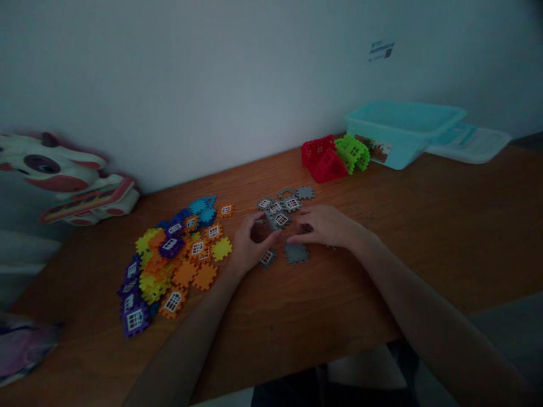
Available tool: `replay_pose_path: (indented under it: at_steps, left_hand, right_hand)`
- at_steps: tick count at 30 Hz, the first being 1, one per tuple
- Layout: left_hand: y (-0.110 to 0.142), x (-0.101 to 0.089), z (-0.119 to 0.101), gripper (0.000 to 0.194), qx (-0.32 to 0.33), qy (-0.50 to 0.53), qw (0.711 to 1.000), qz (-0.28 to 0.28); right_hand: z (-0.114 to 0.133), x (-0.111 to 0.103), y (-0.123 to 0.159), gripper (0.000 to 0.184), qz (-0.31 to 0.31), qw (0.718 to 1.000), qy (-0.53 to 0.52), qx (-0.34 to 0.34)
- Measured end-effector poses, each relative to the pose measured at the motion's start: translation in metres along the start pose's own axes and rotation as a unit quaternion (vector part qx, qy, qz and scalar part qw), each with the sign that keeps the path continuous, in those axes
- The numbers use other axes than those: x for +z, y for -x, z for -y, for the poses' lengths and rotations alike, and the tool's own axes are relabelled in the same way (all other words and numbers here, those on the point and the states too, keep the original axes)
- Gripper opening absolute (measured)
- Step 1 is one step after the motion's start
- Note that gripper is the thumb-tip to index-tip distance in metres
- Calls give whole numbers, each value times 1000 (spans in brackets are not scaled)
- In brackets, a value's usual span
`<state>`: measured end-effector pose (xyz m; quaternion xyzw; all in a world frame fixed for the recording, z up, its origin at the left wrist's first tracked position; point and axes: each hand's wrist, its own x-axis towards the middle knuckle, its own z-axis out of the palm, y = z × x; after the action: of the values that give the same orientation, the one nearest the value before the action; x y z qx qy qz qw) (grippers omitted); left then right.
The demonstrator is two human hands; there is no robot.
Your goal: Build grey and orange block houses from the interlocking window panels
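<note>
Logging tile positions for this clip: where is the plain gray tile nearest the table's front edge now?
The plain gray tile lies just right of centre in the head view, by the right hand, with a gray window tile to its left.

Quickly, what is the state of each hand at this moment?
Left hand: open, thumb and fingers apart, beside grey pieces.
Right hand: curled over grey pieces; whether it grips one cannot be told.
</note>
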<state>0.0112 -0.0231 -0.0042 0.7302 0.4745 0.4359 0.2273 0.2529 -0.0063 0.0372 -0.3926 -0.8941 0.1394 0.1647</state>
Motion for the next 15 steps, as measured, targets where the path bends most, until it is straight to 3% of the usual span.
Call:
replay_pose_path:
  at_steps: [5, 10, 15]
  left_hand:
    - [-4, -3, 8, 48, 15, -43, 998, -47]
    - [-3, -4, 8, 55, 38, -97, 995, -4]
    - [0, -5, -6, 45, 76, -116, 990, -1]
  right_hand:
    - [-1, -3, 3, 24, -57, 996, 6, 69]
    - [-8, -9, 10, 44, -60, 983, 2, 174]
    - [-16, -10, 12, 40, -28, 979, -31, 201]
